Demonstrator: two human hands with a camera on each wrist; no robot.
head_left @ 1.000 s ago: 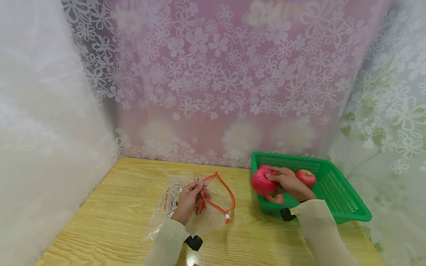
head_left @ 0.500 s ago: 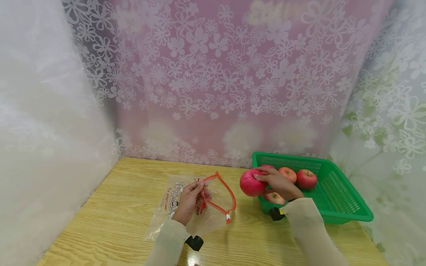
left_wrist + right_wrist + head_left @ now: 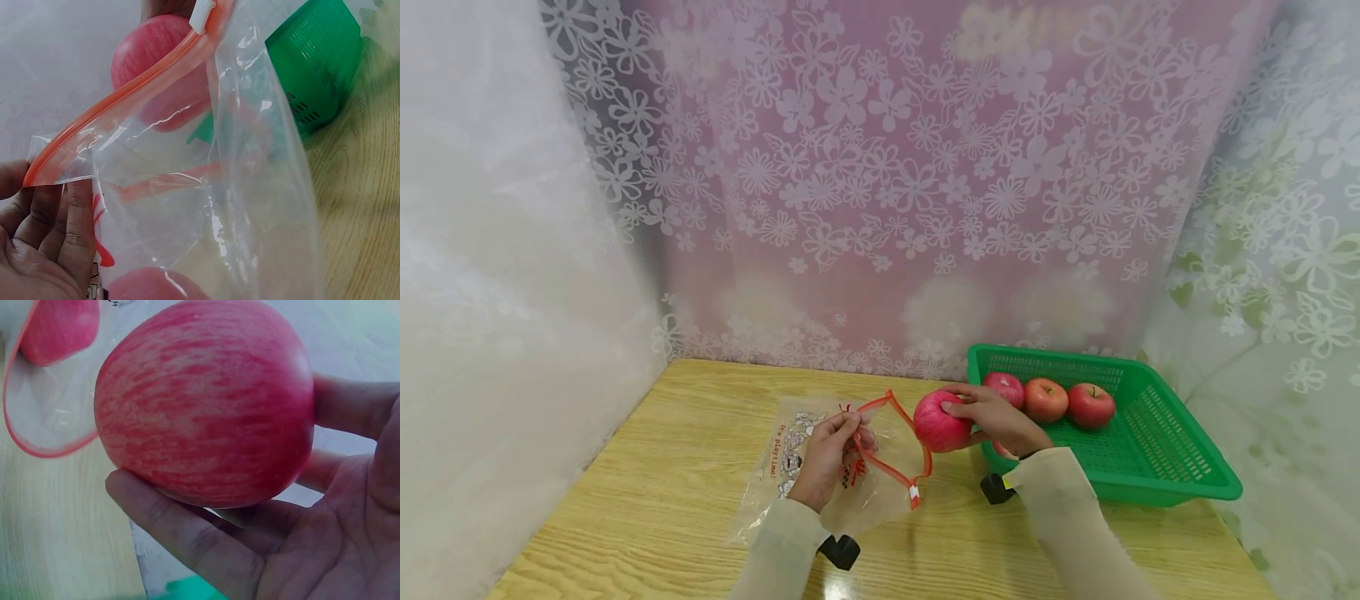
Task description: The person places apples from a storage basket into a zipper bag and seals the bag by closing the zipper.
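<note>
My left hand pinches the orange zip edge of a clear zip bag between thumb and fingers. The bag's mouth is spread apart, with a white slider at its near corner. Inside the bag lies a red apple, mostly hidden behind my left hand in the head view. My right hand grips another red apple, thumb on one side and fingers under the other. In the head view this apple overlaps the right side of the bag's mouth.
A green plastic basket stands at the right of the wooden table. Several apples are in it, among them a red-orange apple and a red apple along its back side. A flowered curtain hangs behind the table.
My right hand has carried the gripped apple leftward, out of the basket and over to the bag's mouth. The left hand and the bag have stayed in place.
</note>
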